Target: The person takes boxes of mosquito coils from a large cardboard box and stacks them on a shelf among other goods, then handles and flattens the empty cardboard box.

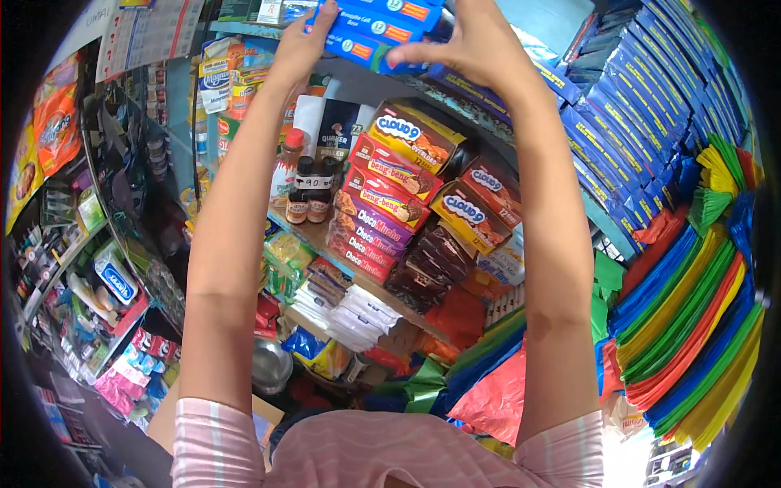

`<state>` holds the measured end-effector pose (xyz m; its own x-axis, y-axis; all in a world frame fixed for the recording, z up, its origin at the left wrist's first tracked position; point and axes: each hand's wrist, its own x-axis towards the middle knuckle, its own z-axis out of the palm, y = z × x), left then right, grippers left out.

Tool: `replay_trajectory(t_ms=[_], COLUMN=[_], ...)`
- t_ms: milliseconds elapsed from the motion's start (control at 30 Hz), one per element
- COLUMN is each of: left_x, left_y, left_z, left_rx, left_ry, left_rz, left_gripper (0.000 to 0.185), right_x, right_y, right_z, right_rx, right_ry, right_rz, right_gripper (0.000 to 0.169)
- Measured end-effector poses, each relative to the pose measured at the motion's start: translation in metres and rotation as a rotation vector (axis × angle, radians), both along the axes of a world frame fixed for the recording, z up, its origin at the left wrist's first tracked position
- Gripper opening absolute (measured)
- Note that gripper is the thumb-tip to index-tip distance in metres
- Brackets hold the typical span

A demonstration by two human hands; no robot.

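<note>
Both arms reach up to the top of the view, around a small stack of blue mosquito coil boxes [370, 29]. My left hand [309, 41] grips the stack's left end, thumb against its side. At the other end, my right hand [479, 46] has its thumb pressed near the lower corner; its fingertips are cut off by the upper edge. Beneath the boxes, between my forearms, a shelf carries Cloud 9 boxes [417, 137], Beng-Beng boxes [390, 183] and Choco Mucho boxes [370, 243]. Dark bottles [308, 198] with a handwritten price tag stand left of these.
Tall stacks of blue packs [634, 116] fill the upper right. Bundles of coloured plastic bags [683, 323] hang below them. Left of my arm, a wire rack [97, 213] holds wipes [116, 277] and sachets. A metal bowl [271, 366] sits low, near my body.
</note>
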<state>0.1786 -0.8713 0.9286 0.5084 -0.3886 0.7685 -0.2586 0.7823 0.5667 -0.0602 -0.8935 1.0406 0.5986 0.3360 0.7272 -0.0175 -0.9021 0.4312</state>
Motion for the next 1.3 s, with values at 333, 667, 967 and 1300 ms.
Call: replay_trajectory(t_ms=[333,667,967,1300], left_x=[-0.031,-0.028,-0.051,-0.033], left_y=[-0.018,-0.015,0.002,0.023], left_z=[0.019,0.02,0.018,0.017], left_rx=[-0.138,-0.004,-0.121,0.094], left_ry=[0.238,0.265,0.271,0.169], left_rz=[0.037,0.011,-0.096,-0.351], left_gripper=[0.052,0.057,0.05,0.057], right_x=[-0.001,-0.005,-0.003,0.014], right_y=[-0.016,0.004,0.011,-0.003], right_z=[0.001,0.003,-0.011,-0.03], right_rx=[-0.013,0.002,-0.024,-0.196], right_ry=[-0.043,-0.068,0.003,-0.117], right_rz=[-0.174,-0.201,-0.301,-0.1], right_gripper=[0.132,0.125,0.138,0.111])
